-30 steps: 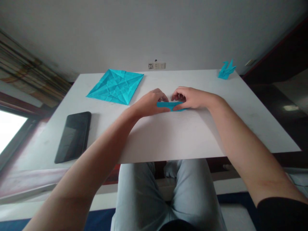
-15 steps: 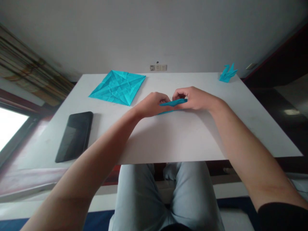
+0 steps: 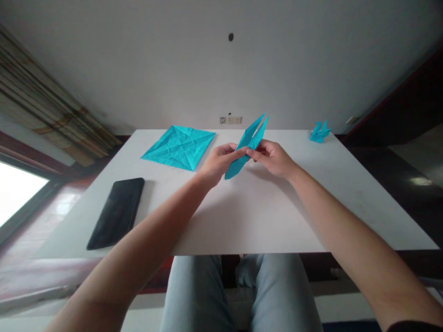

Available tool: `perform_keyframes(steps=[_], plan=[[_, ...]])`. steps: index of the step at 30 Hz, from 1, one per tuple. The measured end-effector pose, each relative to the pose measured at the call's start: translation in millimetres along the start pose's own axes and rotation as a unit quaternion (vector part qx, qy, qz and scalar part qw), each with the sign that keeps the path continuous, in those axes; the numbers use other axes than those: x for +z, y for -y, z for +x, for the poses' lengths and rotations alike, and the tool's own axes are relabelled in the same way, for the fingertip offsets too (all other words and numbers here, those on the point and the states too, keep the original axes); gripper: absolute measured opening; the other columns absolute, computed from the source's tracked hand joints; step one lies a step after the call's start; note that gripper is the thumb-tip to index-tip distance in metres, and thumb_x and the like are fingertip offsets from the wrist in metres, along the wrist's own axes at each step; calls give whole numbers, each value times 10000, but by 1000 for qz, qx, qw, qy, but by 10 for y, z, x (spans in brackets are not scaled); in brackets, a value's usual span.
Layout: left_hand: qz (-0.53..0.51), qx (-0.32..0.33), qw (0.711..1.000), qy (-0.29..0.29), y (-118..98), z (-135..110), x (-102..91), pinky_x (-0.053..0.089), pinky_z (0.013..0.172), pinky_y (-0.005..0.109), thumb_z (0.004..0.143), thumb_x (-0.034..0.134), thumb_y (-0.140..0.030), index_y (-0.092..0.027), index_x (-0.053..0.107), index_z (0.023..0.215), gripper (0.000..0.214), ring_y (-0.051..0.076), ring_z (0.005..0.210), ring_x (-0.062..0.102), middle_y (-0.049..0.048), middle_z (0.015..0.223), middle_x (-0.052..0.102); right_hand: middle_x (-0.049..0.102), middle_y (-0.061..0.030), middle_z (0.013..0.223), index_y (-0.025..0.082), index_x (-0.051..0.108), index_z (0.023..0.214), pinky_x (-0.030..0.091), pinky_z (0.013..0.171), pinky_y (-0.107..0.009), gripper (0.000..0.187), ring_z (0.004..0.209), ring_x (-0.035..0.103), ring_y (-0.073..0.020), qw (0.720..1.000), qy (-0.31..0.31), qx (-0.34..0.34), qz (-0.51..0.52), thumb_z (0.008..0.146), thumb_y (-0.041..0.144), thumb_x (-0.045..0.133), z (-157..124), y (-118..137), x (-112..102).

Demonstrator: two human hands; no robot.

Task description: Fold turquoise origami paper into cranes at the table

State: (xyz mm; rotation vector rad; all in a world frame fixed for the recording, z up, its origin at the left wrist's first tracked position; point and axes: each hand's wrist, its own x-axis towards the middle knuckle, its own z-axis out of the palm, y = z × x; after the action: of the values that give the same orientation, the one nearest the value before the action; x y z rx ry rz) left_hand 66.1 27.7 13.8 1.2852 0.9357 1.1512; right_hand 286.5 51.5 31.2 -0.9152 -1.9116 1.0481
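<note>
Above the middle of the white table I hold a folded piece of turquoise origami paper (image 3: 235,168) with both hands. It tilts up to the right and has two narrow points at its upper end, with a slit between them. My left hand (image 3: 223,159) is closed on its left side, thumb lying across the front. My right hand (image 3: 272,157) pinches its right edge just below the two points. The fingers behind the paper are partly hidden.
A creased turquoise sheet (image 3: 180,146) lies flat at the table's back left. A black phone (image 3: 116,212) rests near the left edge. At the back right stands a small folded paper swan (image 3: 320,133). Wall sockets (image 3: 230,120) are behind the white table (image 3: 263,226).
The folded paper has turned from lying nearly level to standing at a slant, its two points now showing upward. Both hands have shifted their hold on it. The view has tilted up.
</note>
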Motion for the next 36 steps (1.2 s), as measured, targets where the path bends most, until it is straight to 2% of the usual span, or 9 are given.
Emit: perform_keyframes(steps=[6,10,12,16,20,27,31,34,36], plan=[[12,6,999,40,-39,-23,8,654,941,361,907,895,-673,-206,775,1070,508,241,1046,839,95,1071,879,674,2,858,300,621,971,583,779,-403,649,785,646,-220,999,-36,-8,24,873,903,840,28,-11,-88],[61,58,996,-5,12,-15,1,644,908,345,932,890,-597,-268,617,1301,565,199,989,835,59,1097,845,624,41,848,363,622,1192,580,723,-404,610,737,629,-220,998,-57,-29,4,900,845,855,18,-26,-102],[84,89,992,-13,26,-4,-12,644,889,343,975,847,-588,-302,554,1353,557,188,964,831,37,1098,816,628,30,869,351,662,1180,582,711,-393,515,744,628,-211,998,-53,-44,-6,948,774,843,6,-22,-94],[80,103,991,-2,14,26,-46,641,882,345,958,840,-575,-251,687,1282,483,194,945,802,49,1062,816,697,3,910,281,753,1121,595,703,-353,310,727,623,-174,997,-36,-56,28,985,553,814,6,-37,-94],[21,83,996,-3,-12,43,-67,642,938,359,953,812,-497,-188,849,1199,396,197,940,791,69,1052,857,752,-10,930,241,803,1179,603,703,-321,325,729,622,-158,995,-30,-65,70,897,399,838,29,-85,-128],[-2,99,994,40,-38,25,-100,641,1027,399,920,918,-501,-210,916,1236,430,238,1031,831,89,1143,901,777,-23,938,247,809,1095,579,675,-310,526,744,635,-160,993,-36,-45,104,821,652,1002,40,-118,-159],[12,113,991,64,-32,24,-99,650,997,389,908,962,-584,-183,914,1110,451,254,1041,828,104,1109,902,728,0,847,257,741,956,562,660,-309,568,715,618,-154,993,-52,-44,95,823,746,997,52,-149,-126],[31,126,990,47,15,43,-91,655,947,374,923,944,-680,-169,876,1009,522,227,966,816,100,1037,885,666,23,798,265,653,902,547,640,-301,578,690,602,-144,993,-51,-56,87,868,748,968,61,-181,-79],[21,134,990,25,59,61,-86,660,911,363,881,986,-686,-182,822,1046,555,212,923,818,72,991,859,670,36,836,288,629,991,548,632,-302,573,689,609,-144,992,-53,-67,91,878,737,966,61,-197,-46]])
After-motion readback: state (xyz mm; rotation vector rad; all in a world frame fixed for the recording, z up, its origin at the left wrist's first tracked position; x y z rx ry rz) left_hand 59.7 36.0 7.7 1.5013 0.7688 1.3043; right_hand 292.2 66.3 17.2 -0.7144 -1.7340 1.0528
